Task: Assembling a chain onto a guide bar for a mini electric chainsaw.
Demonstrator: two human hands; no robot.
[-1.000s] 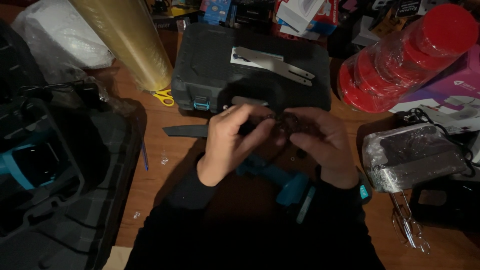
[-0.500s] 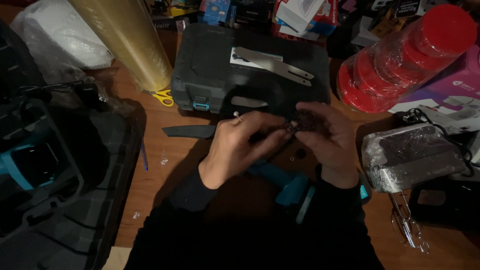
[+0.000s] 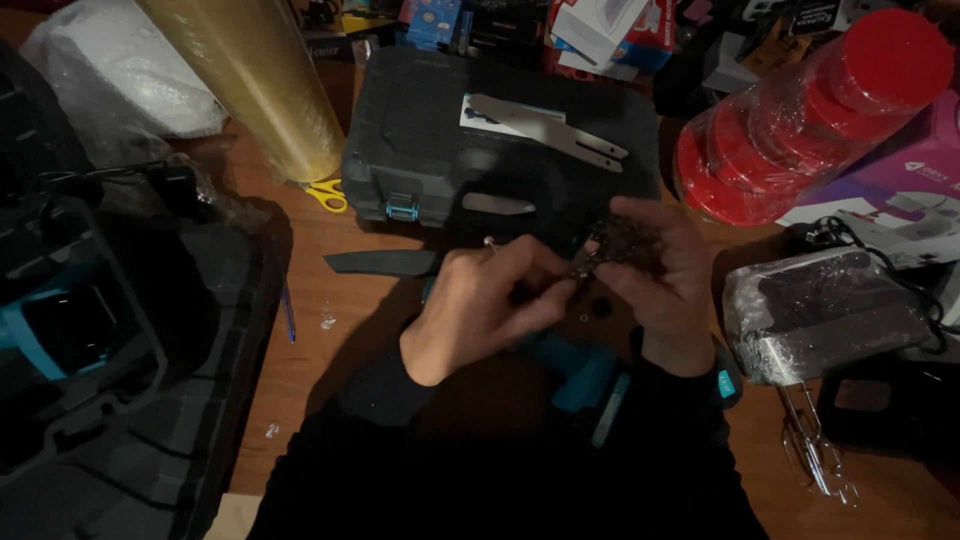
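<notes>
Both my hands meet over the wooden table in the head view, in front of a closed dark tool case (image 3: 420, 140). My right hand (image 3: 665, 275) cups a small dark saw chain (image 3: 612, 243). The fingertips of my left hand (image 3: 480, 305) pinch the same chain at its near end. Under my wrists lies a teal and black power tool (image 3: 585, 378), partly hidden by my dark sleeves. A grey metal guide bar (image 3: 550, 130) rests on top of the closed case. A flat black strip (image 3: 380, 262) lies on the table left of my left hand.
An open black case (image 3: 110, 370) with a teal insert fills the left side. Behind it stand a yellowish film roll (image 3: 260, 85) and yellow scissors (image 3: 327, 195). To the right are wrapped red discs (image 3: 800, 130), a plastic-wrapped hand mixer (image 3: 830, 315) and its beaters (image 3: 815, 455).
Both hands have lifted slightly away from me with the chain, and my left fingers have shifted their pinch along it. Nothing else on the table has moved.
</notes>
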